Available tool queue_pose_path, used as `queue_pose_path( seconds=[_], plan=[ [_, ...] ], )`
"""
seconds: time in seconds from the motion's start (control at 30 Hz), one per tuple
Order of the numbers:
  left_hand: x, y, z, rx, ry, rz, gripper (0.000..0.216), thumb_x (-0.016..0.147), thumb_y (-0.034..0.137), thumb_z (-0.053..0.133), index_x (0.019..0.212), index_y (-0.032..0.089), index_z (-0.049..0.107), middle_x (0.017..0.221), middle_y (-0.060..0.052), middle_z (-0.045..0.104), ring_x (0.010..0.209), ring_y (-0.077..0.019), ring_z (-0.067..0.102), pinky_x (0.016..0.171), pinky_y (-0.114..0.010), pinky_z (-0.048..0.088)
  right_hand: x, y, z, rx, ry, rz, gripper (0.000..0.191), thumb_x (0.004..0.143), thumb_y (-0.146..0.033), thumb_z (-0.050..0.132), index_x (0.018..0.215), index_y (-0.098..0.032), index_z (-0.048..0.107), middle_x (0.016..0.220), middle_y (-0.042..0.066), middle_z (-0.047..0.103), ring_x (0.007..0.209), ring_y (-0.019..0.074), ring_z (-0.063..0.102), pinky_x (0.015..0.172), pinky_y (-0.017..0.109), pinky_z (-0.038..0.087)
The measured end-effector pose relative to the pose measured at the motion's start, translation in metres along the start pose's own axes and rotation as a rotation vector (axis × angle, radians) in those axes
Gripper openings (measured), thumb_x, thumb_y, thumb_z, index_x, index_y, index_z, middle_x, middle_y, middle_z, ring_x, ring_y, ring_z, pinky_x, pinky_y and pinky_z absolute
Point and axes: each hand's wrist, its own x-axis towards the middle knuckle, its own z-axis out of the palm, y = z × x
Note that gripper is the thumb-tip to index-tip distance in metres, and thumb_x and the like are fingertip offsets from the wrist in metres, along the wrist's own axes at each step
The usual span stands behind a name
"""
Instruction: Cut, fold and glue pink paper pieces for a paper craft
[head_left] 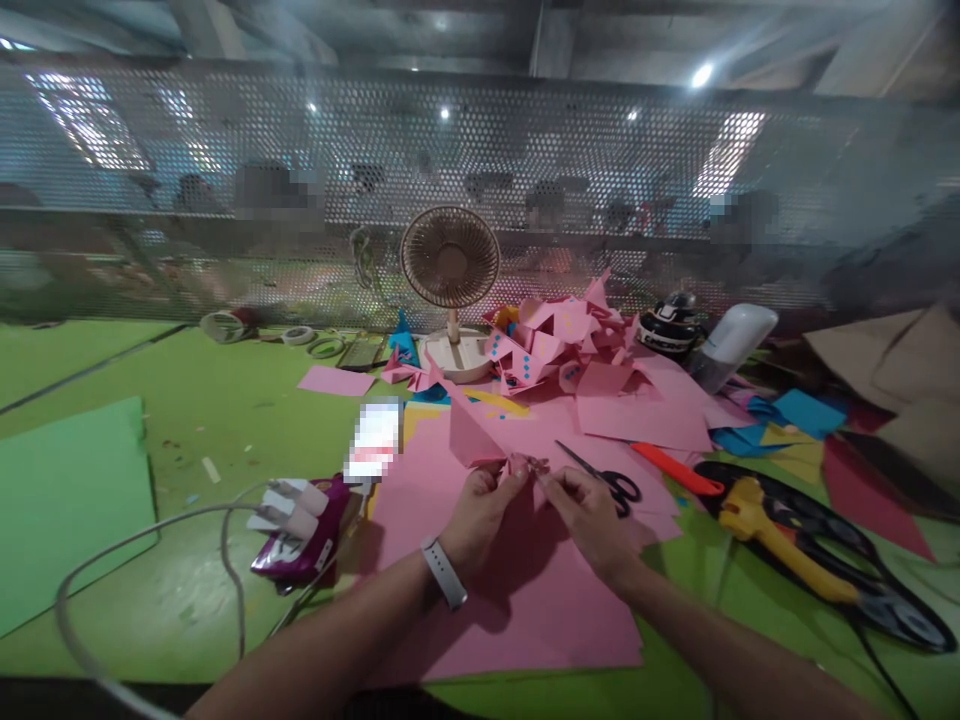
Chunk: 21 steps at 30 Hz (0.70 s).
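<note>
My left hand (480, 515) pinches a folded pink paper piece (472, 430), with a pointed flap rising from it. My right hand (589, 520) grips the same piece at its right end, its fingers close together. The small folds between my fingertips are too blurred to make out. Beneath both hands lies a stack of pink paper sheets (555, 630). Black-handled scissors (624, 492) rest on the sheets just beyond my right hand.
A small fan (450, 260) and a pile of folded pink paper (555, 340) stand at the back. Left are a phone (373, 440), plug adapters (292, 510) with cables, and green card (75, 500). A yellow-and-black tool (787, 560) lies right. Perforated metal screen (525, 150) behind.
</note>
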Motion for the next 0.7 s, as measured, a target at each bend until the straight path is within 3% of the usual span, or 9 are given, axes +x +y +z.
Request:
queue_pose_path(
  seconds=[0.3,0.7],
  plan=[
    [0.0029,-0.0021,-0.0069,0.008,0.002,-0.072,0.027,0.067,0.037,0.072,0.083,0.015,0.069,0.058,-0.002,0.061,0.066,-0.0149,0.057,0.063,-0.024,0.042,0.0004,0.0003,-0.0018,-0.05,-0.019,-0.013,0.03,0.082,-0.039,0.051,0.061,-0.018,0.058,0.059,-0.001,0.057,0.06,0.0132,0.05,0.059,0.023,0.039],
    [0.0047,-0.0041,-0.01,0.009,-0.028,-0.063,0.027,0.071,0.035,0.07,0.089,0.014,0.07,0.074,-0.005,0.067,0.064,-0.0127,0.057,0.066,-0.024,0.042,0.0036,0.0006,-0.003,-0.101,-0.005,-0.051,0.03,0.08,-0.037,0.054,0.058,-0.018,0.057,0.057,-0.001,0.055,0.057,0.0119,0.048,0.056,0.022,0.038]
  ],
)
